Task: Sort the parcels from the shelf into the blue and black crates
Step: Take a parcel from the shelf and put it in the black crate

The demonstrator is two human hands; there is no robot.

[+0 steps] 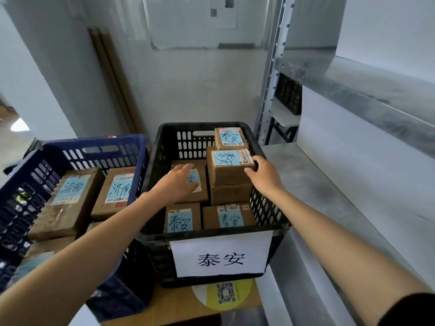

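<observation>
Parcels (229, 220) fill the black crate (188, 142), each a brown cardboard box with a blue label (180, 223) handwritten to match the crate's front sign (221, 255). The right hand (263, 175) grips the top box (229, 168) of a stack by the crate's right wall, probably seating it squarely. The left hand (179, 182) lies flat, fingers straight, on a lower box (200, 164), likely steadying it. The blue crate (98, 149) just beside holds differently labelled boxes.
</observation>
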